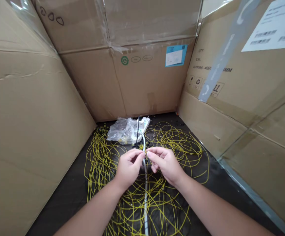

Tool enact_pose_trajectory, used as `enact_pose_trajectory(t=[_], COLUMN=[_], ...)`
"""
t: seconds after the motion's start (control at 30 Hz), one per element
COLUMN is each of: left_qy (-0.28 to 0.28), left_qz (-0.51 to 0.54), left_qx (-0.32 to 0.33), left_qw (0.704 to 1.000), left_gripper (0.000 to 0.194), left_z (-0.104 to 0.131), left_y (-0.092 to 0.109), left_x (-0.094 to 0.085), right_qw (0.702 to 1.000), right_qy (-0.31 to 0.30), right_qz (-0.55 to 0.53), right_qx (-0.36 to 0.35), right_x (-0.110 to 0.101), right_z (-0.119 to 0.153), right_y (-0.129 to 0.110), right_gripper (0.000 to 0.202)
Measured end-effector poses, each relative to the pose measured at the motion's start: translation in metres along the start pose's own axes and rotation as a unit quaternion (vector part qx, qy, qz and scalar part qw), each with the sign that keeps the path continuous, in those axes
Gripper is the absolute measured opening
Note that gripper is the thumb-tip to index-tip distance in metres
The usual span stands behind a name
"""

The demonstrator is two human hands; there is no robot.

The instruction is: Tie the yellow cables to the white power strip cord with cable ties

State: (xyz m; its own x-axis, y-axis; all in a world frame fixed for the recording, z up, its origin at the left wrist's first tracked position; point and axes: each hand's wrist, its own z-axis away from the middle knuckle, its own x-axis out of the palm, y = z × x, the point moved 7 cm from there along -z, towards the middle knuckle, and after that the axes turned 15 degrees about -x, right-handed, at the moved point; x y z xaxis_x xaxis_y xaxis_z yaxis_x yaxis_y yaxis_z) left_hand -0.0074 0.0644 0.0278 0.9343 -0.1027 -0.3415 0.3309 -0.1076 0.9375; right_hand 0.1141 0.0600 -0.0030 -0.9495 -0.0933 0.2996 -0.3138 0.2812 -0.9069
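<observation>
My left hand (130, 166) and my right hand (165, 164) meet at the middle of the view, thumbs and forefingers pinched close together. Whatever sits between the fingertips is too small to make out. Below and around them spread loose yellow wires (132, 209), with a tangled bundle on the left and wide loops on the right. A white cable (146, 200) runs from front to back beneath the hands. Just beyond the fingertips lie small black and yellow pieces (141, 146), partly hidden by the hands.
A white power strip (144, 124) and a crumpled clear plastic bag (122, 129) lie at the back, with a thin black upright rod (137, 131) beside them. Cardboard boxes wall in the dark surface at left (29, 114), back (142, 85) and right (230, 98).
</observation>
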Motion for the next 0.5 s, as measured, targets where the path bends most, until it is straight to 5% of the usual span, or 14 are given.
enact_pose_trajectory(t=[0.13,0.5], left_qy=[-0.01,-0.042], left_qz=[-0.044,-0.047], left_qx=[0.066,0.058], left_qw=[0.997,0.996], left_gripper=[0.016,0.014], left_z=[0.0037,0.0062], left_y=[0.0066,0.0023], left_x=[0.0044,0.0067], right_qw=[1.0,0.997], right_qy=[0.026,0.05], right_qz=[-0.003,-0.051], right_qx=[-0.004,0.006], right_x=[-0.0046,-0.0074], right_z=[-0.0017,-0.0063], right_y=[0.0008,-0.0032], right_gripper=[0.024,0.034])
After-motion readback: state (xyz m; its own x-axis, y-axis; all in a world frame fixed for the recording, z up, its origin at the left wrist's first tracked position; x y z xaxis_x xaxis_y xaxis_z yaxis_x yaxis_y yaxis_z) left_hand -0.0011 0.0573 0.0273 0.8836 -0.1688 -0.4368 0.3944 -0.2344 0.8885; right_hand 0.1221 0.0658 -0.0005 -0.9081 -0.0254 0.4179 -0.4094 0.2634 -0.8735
